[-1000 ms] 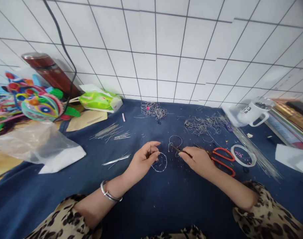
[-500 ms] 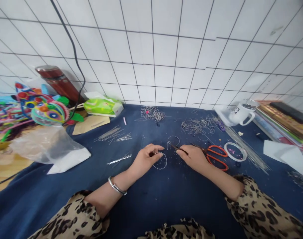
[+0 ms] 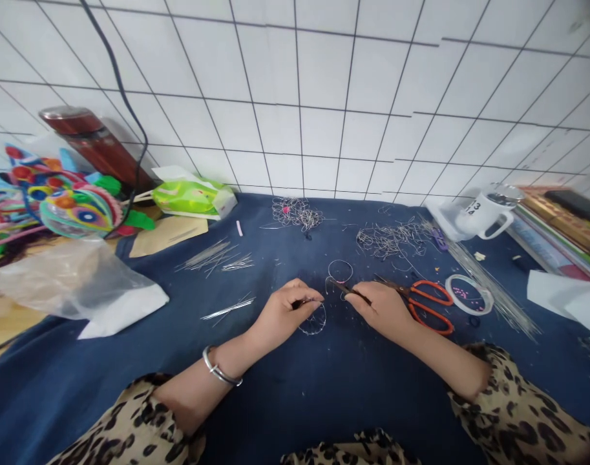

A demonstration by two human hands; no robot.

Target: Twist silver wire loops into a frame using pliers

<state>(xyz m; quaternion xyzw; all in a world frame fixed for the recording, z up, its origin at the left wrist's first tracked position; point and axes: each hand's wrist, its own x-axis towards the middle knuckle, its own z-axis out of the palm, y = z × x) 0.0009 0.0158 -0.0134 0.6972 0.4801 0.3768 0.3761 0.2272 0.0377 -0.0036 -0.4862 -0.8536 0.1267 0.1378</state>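
My left hand (image 3: 287, 311) is closed in a pinch on a thin silver wire ring (image 3: 313, 332), which hangs below the fingertips and has fine wire across it. Opposite it, my right hand (image 3: 382, 309) is wrapped around dark, slim-jawed pliers (image 3: 340, 285); a bent bit of wire shows at their tip. The two hands are a short gap apart. Just beyond the pliers is another wire ring (image 3: 341, 261) with a touch of pink on it. Red-handled scissors (image 3: 433, 292) lie beside my right hand, their blades partly hidden by it.
Tangled wire (image 3: 394, 239) and a second tangle (image 3: 297, 213) lie toward the tiled wall. Straight wires (image 3: 227, 309) are on the left; a dish of pink beads (image 3: 488, 303) and a long wire bundle (image 3: 510, 307) on the right. A white mug (image 3: 486, 213) stands behind.
The view has tilted down slightly. My left hand has turned the wire ring a little, so its cross wires show more. Both hands keep their grip.
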